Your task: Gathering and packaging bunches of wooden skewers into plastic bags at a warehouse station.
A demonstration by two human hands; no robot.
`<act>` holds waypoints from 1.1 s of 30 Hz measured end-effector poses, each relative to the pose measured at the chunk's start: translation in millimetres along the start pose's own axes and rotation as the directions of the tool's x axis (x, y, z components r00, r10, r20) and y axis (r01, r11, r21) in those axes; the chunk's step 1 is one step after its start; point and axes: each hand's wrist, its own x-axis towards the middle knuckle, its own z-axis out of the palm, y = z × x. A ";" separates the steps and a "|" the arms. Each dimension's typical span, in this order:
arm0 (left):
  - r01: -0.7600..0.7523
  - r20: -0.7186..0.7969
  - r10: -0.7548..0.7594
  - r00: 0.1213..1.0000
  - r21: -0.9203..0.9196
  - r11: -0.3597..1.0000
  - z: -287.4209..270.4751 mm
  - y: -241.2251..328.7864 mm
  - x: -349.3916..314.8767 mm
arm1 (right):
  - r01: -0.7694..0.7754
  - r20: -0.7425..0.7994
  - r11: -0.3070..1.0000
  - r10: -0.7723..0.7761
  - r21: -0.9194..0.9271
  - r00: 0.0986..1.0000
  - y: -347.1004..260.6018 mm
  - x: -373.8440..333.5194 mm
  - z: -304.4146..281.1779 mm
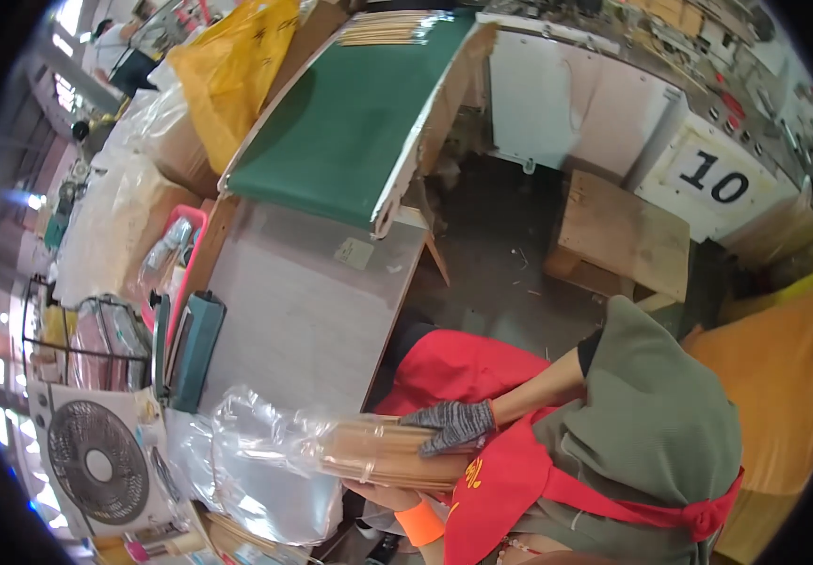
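Observation:
A thick bundle of thin wooden sticks (369,454) lies sideways in front of my red apron, partly inside a clear plastic bag (260,433). My right hand (451,427), in a grey knit glove, grips the bundle from above at its right part. Underneath, my bare left hand (383,495), with an orange band at the wrist, supports it; its fingers are partly hidden by the sticks. The loose end of the bag spreads left over the front of the grey-topped table (293,311). A teal bar-shaped bag sealer (197,348) stands along the table's left edge.
Beyond the table, a green conveyor belt (350,122) slopes up to more sticks (395,28). A fan (97,461) stands at left, below a pink basket (180,240) of packets. A wooden stool (623,231) is on the floor at right, near white panels (566,94) and an orange sack (773,395).

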 end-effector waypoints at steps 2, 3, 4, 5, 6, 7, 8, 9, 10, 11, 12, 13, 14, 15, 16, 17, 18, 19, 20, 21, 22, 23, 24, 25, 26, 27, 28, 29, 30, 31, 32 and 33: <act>0.105 0.067 -0.090 0.994 -0.270 0.957 -2.8 5.5 4.9 | 0.248 0.000 0.969 -0.248 -0.001 0.969 3.1 6.0 9.3; 0.078 0.051 -0.070 0.996 -0.181 0.980 -4.8 5.4 6.6 | 0.257 -0.015 0.966 -0.257 0.005 0.966 5.4 13.0 7.2; 0.054 0.041 -0.050 0.998 -0.092 0.994 -4.6 2.4 9.3 | 0.336 -0.207 0.921 -0.375 -0.198 0.904 11.3 21.2 -1.2; 0.028 0.033 -0.028 0.999 -0.003 1.000 -4.8 -1.2 10.9 | 0.352 -0.361 0.844 -0.501 -0.405 0.787 16.3 31.5 -8.3; 0.015 0.034 -0.018 0.999 0.085 0.996 -1.3 -8.6 9.8 | 0.375 -0.428 0.748 -0.636 -0.548 0.642 40.1 50.9 -2.8; -0.014 0.014 0.012 1.000 0.173 0.985 -3.8 -13.4 9.9 | 0.376 -0.435 0.751 -0.635 -0.543 0.639 29.2 56.1 -2.8; -0.040 -0.003 0.043 0.999 0.260 0.965 -6.5 -18.9 9.1 | 0.311 -0.441 0.892 -0.436 -0.329 0.784 18.8 57.5 -0.5; -0.072 -0.012 0.081 0.997 0.333 0.940 -5.6 -18.9 4.8 | 0.204 -0.385 0.972 -0.235 -0.120 0.892 3.7 58.7 0.2; -0.101 -0.021 0.119 0.993 0.404 0.909 -4.9 -19.5 -0.1 | 0.457 -0.441 0.853 -0.521 -0.251 0.731 11.8 74.4 3.8; -0.126 -0.029 0.158 0.987 0.472 0.873 -3.8 -20.0 -5.6 | 0.460 -0.439 0.850 -0.527 -0.257 0.728 14.2 67.9 5.6; -0.125 -0.099 0.175 0.980 0.380 0.916 5.7 -12.1 -9.4 | 0.503 -0.373 0.829 -0.560 -0.245 0.740 -5.6 57.5 -1.1; -0.246 -0.013 0.281 0.960 0.443 0.862 11.7 -8.0 -17.2 | 0.537 -0.316 0.811 -0.585 -0.233 0.747 -23.4 44.7 -8.9; -0.313 0.037 0.325 0.945 0.391 0.866 7.6 -8.5 -20.0 | 0.593 -0.346 0.782 -0.620 -0.193 0.705 -31.0 35.2 -14.3; -0.381 0.078 0.377 0.923 0.329 0.864 2.3 -15.0 -22.7 | 0.595 -0.337 0.782 -0.620 -0.188 0.708 -25.7 35.2 -13.9; -0.361 0.137 0.345 0.929 0.550 0.753 -3.3 -22.3 -18.1 | 0.522 -0.443 0.816 -0.575 -0.249 0.688 -11.2 39.6 -16.7; -0.337 0.185 0.303 0.935 0.733 0.591 -9.5 -25.9 -10.0 | 0.442 -0.540 0.845 -0.534 -0.301 0.651 2.7 43.1 -20.9; -0.291 0.252 0.176 0.952 0.922 0.257 -22.1 -23.9 0.2 | 0.318 -0.486 0.860 -0.492 -0.398 0.722 11.3 46.6 -27.9; -0.329 0.271 0.238 0.933 0.910 0.251 -27.7 -26.4 2.3 | 0.336 -0.467 0.857 -0.499 -0.390 0.730 5.9 46.1 -33.9; -0.417 0.377 0.223 0.899 0.893 0.172 -36.8 -19.6 -2.2 | 0.202 -0.256 0.780 -0.420 -0.592 0.871 0.7 42.4 -42.1; -0.498 0.475 0.197 0.858 0.862 0.094 -46.5 -13.0 -9.9 | 0.119 -0.064 0.616 -0.266 -0.779 0.962 -1.2 36.8 -46.0; -0.481 0.452 0.227 0.863 0.872 0.090 -50.0 -7.3 -21.3 | 0.274 0.040 0.555 -0.397 -0.786 0.917 20.0 34.4 -46.1; -0.557 0.552 0.097 0.828 0.830 0.034 -52.3 -2.0 -34.7 | 0.430 0.155 0.471 -0.516 -0.771 0.843 44.0 29.5 -47.3; -0.615 0.615 -0.018 0.788 0.788 -0.028 -60.0 2.2 -46.7 | 0.568 0.269 0.441 -0.573 -0.695 0.774 44.6 17.2 -48.5; -0.737 0.736 -0.040 0.675 0.676 0.004 -49.9 -18.5 -50.6 | 0.728 0.493 0.433 -0.541 -0.531 0.682 155.4 1.6 -67.9; -0.724 0.727 -0.021 0.687 0.681 -0.113 -86.3 -12.3 -63.6 | 0.731 0.561 0.256 -0.500 -0.632 0.660 32.3 -4.1 -57.3; -0.725 0.725 -0.012 0.688 0.688 -0.026 -73.0 -13.2 -66.6 | 0.717 0.620 0.248 -0.370 -0.652 0.692 27.0 -14.8 -64.8; -0.701 0.702 -0.017 0.712 0.713 0.018 -64.6 -17.5 -67.0 | 0.694 0.626 0.278 -0.300 -0.664 0.720 25.3 -19.8 -68.9; -0.680 0.682 -0.021 0.731 0.731 0.061 -57.9 -16.7 -67.5 | 0.737 0.659 0.348 -0.334 -0.579 0.674 23.0 -14.3 -67.1; -0.667 0.666 0.027 0.745 0.744 0.041 -47.4 -7.8 -64.6 | 0.761 0.660 0.372 -0.383 -0.530 0.647 7.9 -8.3 -65.4; -0.607 0.599 0.112 0.793 0.792 0.059 -31.5 7.8 -56.4 | 0.775 0.647 0.398 -0.430 -0.490 0.630 -11.5 -1.7 -65.9; -0.540 0.518 0.194 0.833 0.837 0.083 -17.8 26.2 -46.7 | 0.801 0.675 0.369 -0.434 -0.471 0.597 -32.0 20.0 -67.5; -0.453 0.380 0.262 0.887 0.822 0.345 -3.1 49.6 -28.8 | 0.876 0.544 0.159 -0.729 -0.455 0.415 -62.3 46.1 -71.6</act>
